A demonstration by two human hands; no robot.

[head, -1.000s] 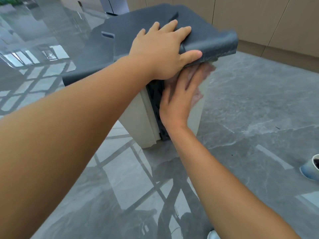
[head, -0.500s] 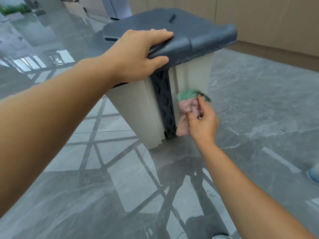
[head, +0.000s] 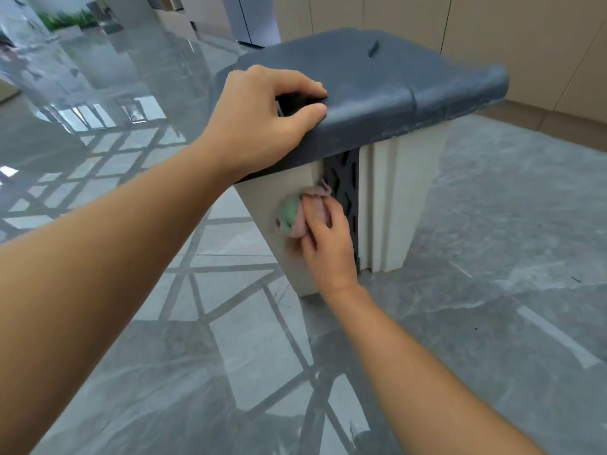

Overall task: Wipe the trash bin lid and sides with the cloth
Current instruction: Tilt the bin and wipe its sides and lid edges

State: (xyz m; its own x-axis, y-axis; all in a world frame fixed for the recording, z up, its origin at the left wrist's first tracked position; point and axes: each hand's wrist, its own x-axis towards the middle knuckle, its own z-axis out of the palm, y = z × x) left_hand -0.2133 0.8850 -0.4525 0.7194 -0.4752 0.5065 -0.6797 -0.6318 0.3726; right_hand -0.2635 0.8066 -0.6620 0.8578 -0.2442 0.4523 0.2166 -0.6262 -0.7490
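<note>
A cream trash bin (head: 404, 205) with a dark grey lid (head: 394, 90) stands tilted on the floor. A dark patterned strip (head: 341, 178) runs down its near corner. My left hand (head: 259, 119) grips the lid's near-left edge, fingers curled over the rim. My right hand (head: 325, 238) presses a bunched pink and green cloth (head: 292, 215) against the bin's left cream side, just left of the dark strip.
Glossy grey stone floor (head: 492, 290) reflects window frames on the left. Beige wall panels (head: 492, 34) stand behind the bin. A white stripe (head: 558, 336) marks the floor at the right.
My right hand has carried the cloth from the bin's right front face, across the dark strip, to the left side. My left hand has shifted along the lid edge and the bin has turned.
</note>
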